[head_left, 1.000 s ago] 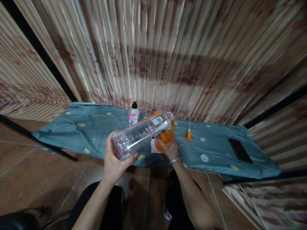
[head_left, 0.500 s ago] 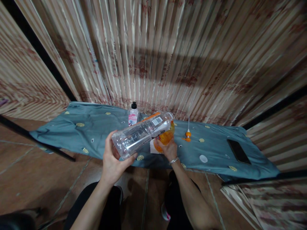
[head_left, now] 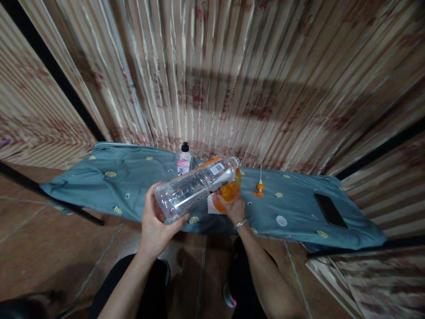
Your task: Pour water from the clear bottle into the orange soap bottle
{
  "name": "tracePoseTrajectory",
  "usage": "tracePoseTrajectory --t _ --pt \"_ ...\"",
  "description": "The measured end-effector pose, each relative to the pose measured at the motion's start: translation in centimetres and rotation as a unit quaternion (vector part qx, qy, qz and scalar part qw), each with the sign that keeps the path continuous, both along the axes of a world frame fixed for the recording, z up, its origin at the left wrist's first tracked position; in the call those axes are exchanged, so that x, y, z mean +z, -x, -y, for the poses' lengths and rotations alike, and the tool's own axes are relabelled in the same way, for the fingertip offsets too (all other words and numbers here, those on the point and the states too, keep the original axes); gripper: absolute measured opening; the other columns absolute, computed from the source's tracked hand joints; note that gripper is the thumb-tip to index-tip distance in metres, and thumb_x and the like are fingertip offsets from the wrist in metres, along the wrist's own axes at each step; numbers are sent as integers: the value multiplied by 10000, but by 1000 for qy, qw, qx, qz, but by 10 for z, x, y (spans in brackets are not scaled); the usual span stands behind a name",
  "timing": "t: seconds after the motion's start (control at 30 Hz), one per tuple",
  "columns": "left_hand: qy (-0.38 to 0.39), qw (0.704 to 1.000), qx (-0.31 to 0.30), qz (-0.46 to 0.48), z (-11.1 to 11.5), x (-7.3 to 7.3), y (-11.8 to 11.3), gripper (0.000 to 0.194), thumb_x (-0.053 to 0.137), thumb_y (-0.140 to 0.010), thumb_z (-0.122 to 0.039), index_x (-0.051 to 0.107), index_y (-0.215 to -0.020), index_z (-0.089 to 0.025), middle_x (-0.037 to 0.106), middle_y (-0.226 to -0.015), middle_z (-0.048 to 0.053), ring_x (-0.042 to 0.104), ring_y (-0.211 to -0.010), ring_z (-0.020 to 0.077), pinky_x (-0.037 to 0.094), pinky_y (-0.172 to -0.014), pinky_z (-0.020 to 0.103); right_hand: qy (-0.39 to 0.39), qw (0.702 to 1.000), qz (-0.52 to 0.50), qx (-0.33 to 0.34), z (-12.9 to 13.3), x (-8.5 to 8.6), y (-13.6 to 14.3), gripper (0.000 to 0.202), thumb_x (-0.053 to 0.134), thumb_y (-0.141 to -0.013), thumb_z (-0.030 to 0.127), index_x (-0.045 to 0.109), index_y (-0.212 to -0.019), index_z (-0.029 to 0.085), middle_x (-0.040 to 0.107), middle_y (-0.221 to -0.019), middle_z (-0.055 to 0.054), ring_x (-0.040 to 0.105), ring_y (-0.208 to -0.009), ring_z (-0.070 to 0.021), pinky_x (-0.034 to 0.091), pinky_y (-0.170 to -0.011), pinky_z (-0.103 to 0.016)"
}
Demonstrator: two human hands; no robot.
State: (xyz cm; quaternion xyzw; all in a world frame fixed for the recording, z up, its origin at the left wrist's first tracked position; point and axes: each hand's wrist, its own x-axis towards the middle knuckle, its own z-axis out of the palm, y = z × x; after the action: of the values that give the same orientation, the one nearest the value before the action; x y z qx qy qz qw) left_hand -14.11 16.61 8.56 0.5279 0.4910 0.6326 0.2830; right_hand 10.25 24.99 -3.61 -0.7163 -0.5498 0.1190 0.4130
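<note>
The left hand (head_left: 155, 227) is gripping the clear bottle (head_left: 194, 187) by its base, slanting it over the tabletop (head_left: 139, 179); it is probably feeling light, thin-walled, squeezable. Beside its neck, the right hand (head_left: 235, 208) is gripping the orange bottle (head_left: 230, 191) low, its likely slippery body needing a firm hold.

Bottles (head_left: 194, 186) left, pump (head_left: 260, 188) between, phone (head_left: 330, 210) (rightmost)

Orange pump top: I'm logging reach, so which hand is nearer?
Right. The right hand, holding the orange bottle, is just left of the orange pump top; the left hand, at the base of the clear bottle, is farther left.
</note>
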Motion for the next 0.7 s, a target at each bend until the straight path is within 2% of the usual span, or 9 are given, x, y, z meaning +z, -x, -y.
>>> tracePoseTrajectory --t 0.23,0.5,0.7 --pt "-6 1000 10 1 -1 0 -1 892 951 -538 -413 526 -1296 -211 683 -1207 109 757 -1034 292 649 -870 415 3 1000 1 -7 -1 -1 0 753 789 -748 610 597 -1307 143 834 -1031 -157 810 -976 -355 642 -826 -458" --pt "1 1000 13 -20 0 -3 2 910 963 -552 -464 527 -1314 -222 680 -1221 98 751 -1052 280 647 -879 400 23 1000 5 -10 1 8 3 745 795 -757 574 604 -1315 117 820 -1088 -179 800 -1029 -341 632 -866 -428" --pt "0 1000 11 -20 0 -3 2 932 974 -554 -483 522 -1326 -222 678 -1222 101 748 -1056 280 650 -890 404 18 1000 2 -3 1 5 1 735 783 -772 593 597 -1319 138 824 -1085 -178 802 -1037 -362 640 -875 -458"
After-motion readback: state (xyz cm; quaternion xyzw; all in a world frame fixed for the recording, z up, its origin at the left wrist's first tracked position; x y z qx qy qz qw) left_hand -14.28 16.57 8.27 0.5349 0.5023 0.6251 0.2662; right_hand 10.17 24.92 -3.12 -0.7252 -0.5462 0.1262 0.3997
